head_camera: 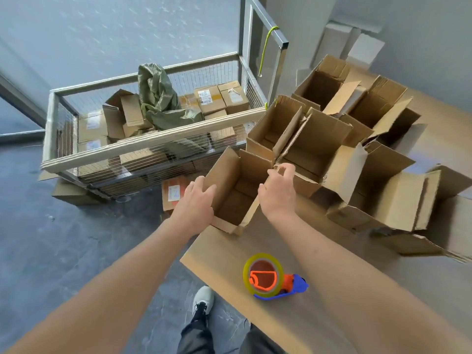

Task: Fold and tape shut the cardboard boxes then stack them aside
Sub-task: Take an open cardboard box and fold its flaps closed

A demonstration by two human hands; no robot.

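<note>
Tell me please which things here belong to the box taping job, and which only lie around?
Job:
- open box, held by left hand and right hand
- other open boxes
- tape dispenser on table

Lying about:
- wire cage cart of sealed parcels
- green cloth

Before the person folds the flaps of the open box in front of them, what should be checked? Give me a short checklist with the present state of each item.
1. Left hand on the near box: ok, it holds the left wall.
2. Right hand on the box: ok, its fingers curl on the right flap edge.
3. Box interior free of items: ok, only the bottom shows.
4. Box fully on the table: not ok, it sits at the table corner and its left side seems to overhang.
5. Tape dispenser within reach: ok, it lies on the table between the forearms.
6. Bottom already taped: cannot tell.
</note>
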